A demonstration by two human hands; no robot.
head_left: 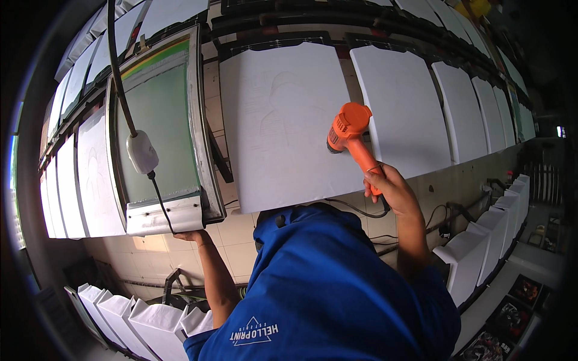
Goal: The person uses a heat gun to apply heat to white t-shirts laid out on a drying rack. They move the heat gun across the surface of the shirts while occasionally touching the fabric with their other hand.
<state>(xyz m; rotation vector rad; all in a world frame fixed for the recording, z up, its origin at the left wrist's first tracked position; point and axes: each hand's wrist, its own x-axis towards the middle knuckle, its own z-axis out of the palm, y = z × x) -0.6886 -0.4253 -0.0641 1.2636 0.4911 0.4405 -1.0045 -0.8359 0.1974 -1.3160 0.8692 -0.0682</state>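
Note:
My right hand (388, 188) is closed round the handle of an orange heat gun (351, 123). Its dark nozzle points down and left over a white sheet of fabric (289, 150) on a flat board, which bears a faint outlined figure. At the left, a green mesh printing screen (159, 114) in a metal frame lies over the row of boards. A silver metal bar (165, 215), like a squeegee handle, lies across the screen's near end. My left hand (192, 235) touches that bar's near edge; most of its fingers are hidden, so its grip is unclear.
A white plug box (142, 153) hangs on a cable over the screen. More white-covered boards (400, 108) stretch away right and left. Behind me stand further white-covered boards (463, 256) and dark printed pieces (512, 316). The gun's cord (355, 209) runs beneath the board.

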